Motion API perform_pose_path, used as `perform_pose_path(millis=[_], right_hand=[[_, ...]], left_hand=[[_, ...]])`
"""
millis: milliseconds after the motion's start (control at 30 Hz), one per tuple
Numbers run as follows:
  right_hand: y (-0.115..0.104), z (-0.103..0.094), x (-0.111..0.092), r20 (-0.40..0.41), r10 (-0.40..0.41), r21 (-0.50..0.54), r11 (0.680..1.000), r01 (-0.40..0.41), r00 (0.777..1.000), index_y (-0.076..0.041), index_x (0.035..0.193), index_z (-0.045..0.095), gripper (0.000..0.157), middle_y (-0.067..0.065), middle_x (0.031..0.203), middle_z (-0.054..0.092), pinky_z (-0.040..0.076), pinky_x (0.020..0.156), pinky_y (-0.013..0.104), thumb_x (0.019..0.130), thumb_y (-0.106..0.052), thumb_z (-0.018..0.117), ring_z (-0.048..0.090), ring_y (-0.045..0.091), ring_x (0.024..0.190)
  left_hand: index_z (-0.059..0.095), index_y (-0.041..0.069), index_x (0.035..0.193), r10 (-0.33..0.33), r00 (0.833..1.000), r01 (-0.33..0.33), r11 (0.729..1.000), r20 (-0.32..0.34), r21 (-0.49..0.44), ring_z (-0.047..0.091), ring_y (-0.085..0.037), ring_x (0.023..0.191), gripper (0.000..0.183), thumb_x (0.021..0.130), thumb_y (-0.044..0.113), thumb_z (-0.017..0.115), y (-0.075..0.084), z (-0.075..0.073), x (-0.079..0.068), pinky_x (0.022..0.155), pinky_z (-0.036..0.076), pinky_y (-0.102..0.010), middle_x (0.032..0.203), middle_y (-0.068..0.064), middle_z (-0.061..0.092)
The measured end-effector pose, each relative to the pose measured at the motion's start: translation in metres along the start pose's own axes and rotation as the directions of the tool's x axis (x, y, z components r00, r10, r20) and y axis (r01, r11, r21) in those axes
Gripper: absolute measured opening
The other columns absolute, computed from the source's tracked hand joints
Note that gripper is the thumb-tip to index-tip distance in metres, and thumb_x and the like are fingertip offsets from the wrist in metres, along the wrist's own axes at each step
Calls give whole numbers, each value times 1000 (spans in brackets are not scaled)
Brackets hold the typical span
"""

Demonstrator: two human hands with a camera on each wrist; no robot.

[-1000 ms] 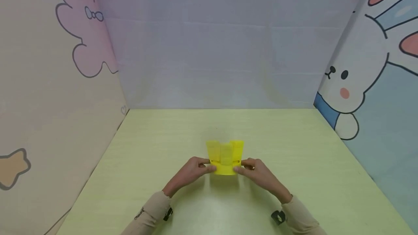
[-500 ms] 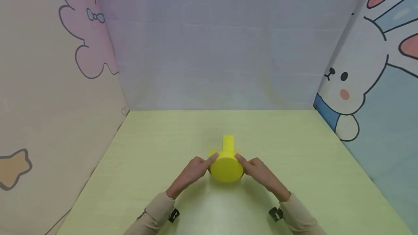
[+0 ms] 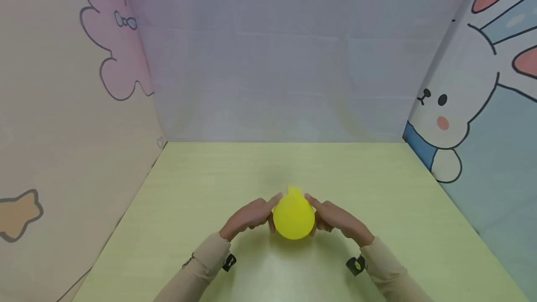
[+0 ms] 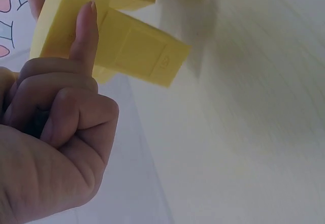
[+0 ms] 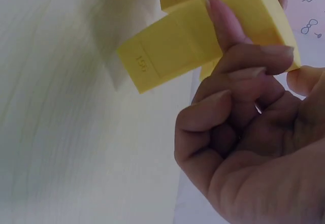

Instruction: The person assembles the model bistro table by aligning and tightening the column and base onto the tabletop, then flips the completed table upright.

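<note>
A yellow plastic piece [image 3: 293, 218] with a round disc face and several block-like legs is held in front of me above the table. In the head view its disc faces me, with one leg showing at the top edge. My left hand [image 3: 253, 213] grips the left rim, and my right hand [image 3: 337, 218] grips the right rim. In the left wrist view one finger lies straight along the yellow piece [image 4: 142, 49] while others curl in. The right wrist view shows raised marks on a leg of the yellow piece [image 5: 162, 51]; I cannot read them surely.
A pale yellow-green table [image 3: 209, 176] spreads around the hands. A plain backdrop [image 3: 268, 59] stands behind it. Printed side walls, with a pink cartoon animal [image 3: 121, 59] at left and a white rabbit [image 3: 457, 92] at right, border the table.
The yellow piece has tipped over in both hands: its legs stood upright toward the camera before, and now the round disc faces it. Both hands have turned with it, staying at its sides.
</note>
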State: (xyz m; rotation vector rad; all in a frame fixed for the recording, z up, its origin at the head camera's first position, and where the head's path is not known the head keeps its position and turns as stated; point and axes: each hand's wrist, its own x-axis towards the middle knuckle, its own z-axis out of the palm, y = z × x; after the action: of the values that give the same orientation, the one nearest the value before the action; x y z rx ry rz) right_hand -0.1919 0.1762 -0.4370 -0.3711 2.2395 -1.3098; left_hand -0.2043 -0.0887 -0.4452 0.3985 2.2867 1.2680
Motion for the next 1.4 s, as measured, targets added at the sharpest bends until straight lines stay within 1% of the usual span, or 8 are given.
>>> perform_pose_path(millis=[100,233,367,533,700,833,1067,1400], right_hand=[[1,-4,2,56,6,23,1000,-7,998,1,72,76,86,-1,54,49,23,49,28,111,-56,25,31,10,48],[2,-6,7,79,27,65,997,-32,996,5,72,75,87,0,53,50,24,49,27,111,-56,27,32,10,48],[2,-6,10,76,56,98,993,-63,996,6,72,74,85,2,55,53,25,50,26,111,-56,30,33,11,50],[3,-7,13,74,65,125,989,-74,995,6,72,74,83,4,57,57,25,50,26,111,-53,32,34,11,50],[6,-8,17,51,76,145,986,-83,996,5,71,74,81,2,56,54,25,51,27,110,-54,33,34,10,50],[9,-8,21,27,61,155,986,-65,998,5,70,73,80,1,56,51,25,53,28,112,-50,33,32,10,51],[13,-8,24,-8,15,147,989,-13,1000,11,73,72,77,-1,54,44,26,51,26,114,-41,32,29,11,51],[15,-11,26,-16,24,159,987,-21,1000,9,73,73,77,-1,54,45,25,52,28,113,-42,33,29,12,51]], left_hand=[[73,4,64,-31,998,31,999,58,-7,22,-10,42,84,108,60,30,2,-4,4,43,20,-26,50,-7,47],[72,2,63,-77,993,80,996,87,-32,21,-10,44,86,109,61,29,0,-7,9,44,19,-26,50,-6,46],[72,2,65,-83,991,91,994,105,-69,22,-10,45,85,107,63,31,-4,-10,14,46,18,-26,51,-5,46],[71,2,66,-89,985,106,989,151,-104,21,-10,47,84,107,63,31,-7,-15,18,47,17,-25,50,-1,43],[70,2,67,-120,976,149,977,184,-153,19,-9,47,81,108,61,33,-9,-19,23,48,17,-25,48,3,38],[71,2,67,-131,969,171,967,209,-189,18,-8,46,80,108,60,33,-11,-22,27,47,17,-25,47,4,36],[71,4,67,-149,967,193,959,208,-209,19,-7,46,78,108,59,33,-14,-24,34,47,17,-23,48,6,33],[71,3,69,-152,971,189,962,187,-198,18,-7,46,78,109,57,32,-15,-24,38,47,17,-23,49,6,32]])
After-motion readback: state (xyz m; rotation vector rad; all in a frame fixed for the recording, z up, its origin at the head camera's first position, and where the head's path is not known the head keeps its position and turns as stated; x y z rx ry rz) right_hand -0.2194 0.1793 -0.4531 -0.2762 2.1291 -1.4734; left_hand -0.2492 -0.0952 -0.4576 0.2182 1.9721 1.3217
